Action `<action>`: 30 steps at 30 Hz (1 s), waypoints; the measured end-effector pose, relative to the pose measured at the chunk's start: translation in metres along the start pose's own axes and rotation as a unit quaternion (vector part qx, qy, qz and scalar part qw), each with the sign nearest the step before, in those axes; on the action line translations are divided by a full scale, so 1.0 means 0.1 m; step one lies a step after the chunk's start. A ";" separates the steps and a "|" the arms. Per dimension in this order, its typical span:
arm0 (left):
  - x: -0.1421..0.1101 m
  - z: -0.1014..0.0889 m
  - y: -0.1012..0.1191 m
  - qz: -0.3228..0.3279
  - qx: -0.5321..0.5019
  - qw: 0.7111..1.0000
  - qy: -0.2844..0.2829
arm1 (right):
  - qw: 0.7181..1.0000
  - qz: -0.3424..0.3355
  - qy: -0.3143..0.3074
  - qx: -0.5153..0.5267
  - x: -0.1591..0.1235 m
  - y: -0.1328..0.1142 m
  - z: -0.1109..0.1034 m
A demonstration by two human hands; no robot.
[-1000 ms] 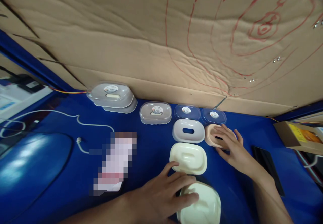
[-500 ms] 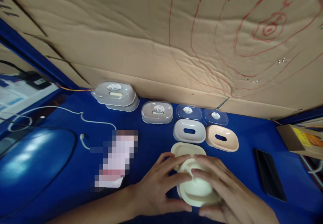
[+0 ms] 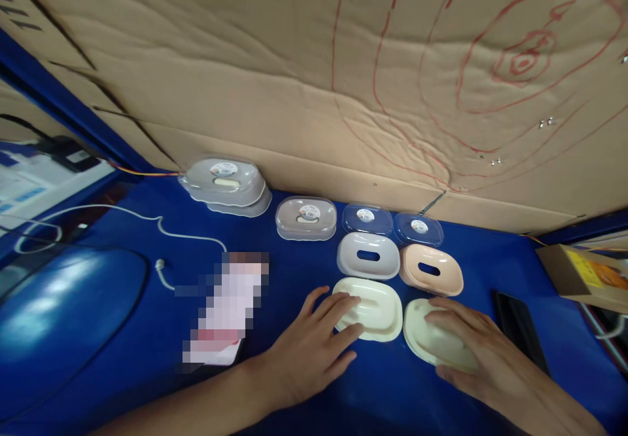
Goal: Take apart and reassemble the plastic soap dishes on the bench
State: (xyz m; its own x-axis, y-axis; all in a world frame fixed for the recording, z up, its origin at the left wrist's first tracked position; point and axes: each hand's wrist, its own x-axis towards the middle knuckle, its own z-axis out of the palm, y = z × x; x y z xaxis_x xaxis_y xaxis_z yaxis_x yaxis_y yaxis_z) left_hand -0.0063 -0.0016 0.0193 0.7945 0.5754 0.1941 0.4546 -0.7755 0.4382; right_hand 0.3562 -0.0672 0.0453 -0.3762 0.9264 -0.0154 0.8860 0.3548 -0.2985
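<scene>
Two cream oval soap dish parts lie side by side at the front of the blue table. My left hand [image 3: 318, 341] has its fingers spread, with the fingertips over the left side of the left cream part [image 3: 383, 311], which has a raised bar in its middle. My right hand [image 3: 478, 351] spans the right cream part [image 3: 422, 331], fingers across its top and thumb at its near edge. Behind them sit a white slotted tray [image 3: 348, 259] and a peach slotted tray [image 3: 449, 277].
Two clear labelled lids [image 3: 356, 223] lie behind the trays. A covered grey soap dish [image 3: 289, 223] and a grey stack [image 3: 245, 194] stand by the cardboard wall [image 3: 245, 43]. A blurred-out phone [image 3: 230, 311], a white cable [image 3: 191, 236], a black phone [image 3: 520, 325] and a carton [image 3: 559, 266] flank them.
My hands have parted. The right hand has carried one cream part rightward, away from the other, and set it low beside it. The left hand has loosened and opened over the left part.
</scene>
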 end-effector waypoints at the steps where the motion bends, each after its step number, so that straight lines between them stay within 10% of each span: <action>1: 0.00 0.01 0.00 0.001 0.002 1.000 0.000 | 1.000 0.005 -0.010 -0.008 0.01 -0.01 0.05; 30: -0.05 0.14 -0.06 -0.007 -0.043 0.998 0.048 | 0.999 0.035 -0.031 -0.006 0.12 -0.12 0.10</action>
State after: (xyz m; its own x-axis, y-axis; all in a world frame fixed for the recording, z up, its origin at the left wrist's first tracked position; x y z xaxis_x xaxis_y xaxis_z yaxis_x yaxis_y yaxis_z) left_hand -0.0070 -0.0033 0.0037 0.7444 0.6112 0.2688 0.4254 -0.7444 0.5147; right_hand 0.3384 -0.0615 0.0393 -0.3299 0.9392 -0.0952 0.9134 0.2921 -0.2834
